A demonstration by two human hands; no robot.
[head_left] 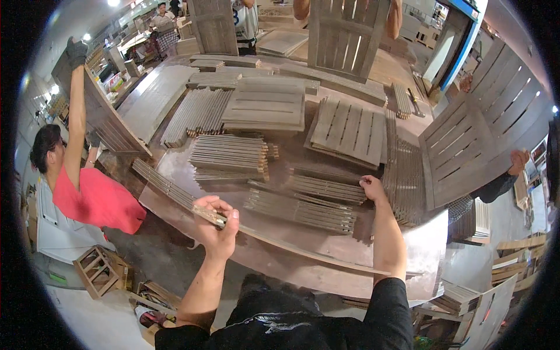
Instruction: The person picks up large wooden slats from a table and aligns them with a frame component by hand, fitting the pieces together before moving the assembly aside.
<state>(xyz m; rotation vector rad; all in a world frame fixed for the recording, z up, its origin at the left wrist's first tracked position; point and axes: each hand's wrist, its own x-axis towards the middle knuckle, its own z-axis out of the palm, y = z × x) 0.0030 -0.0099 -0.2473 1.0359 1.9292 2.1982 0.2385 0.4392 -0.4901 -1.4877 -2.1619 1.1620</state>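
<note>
Slats (165, 185) slant away leftward from your left hand (214, 226), half-curled around their near end.
Rightward, the stack (329, 188) runs crosswise to your nearer right hand (373, 189), fingertips nearly together at its right end; whether they grip cannot be told.

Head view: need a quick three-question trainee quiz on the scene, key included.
1. True or false: the left hand holds narrow wooden slats.
2. The person at the far left wears a top that is: a) green, b) pinkish red, c) yellow.
3. Fill in, as seen in the picture: the right hand is at the ____ end of a slat stack.

Key: 1. True. 2. b. 3. Right.
</note>
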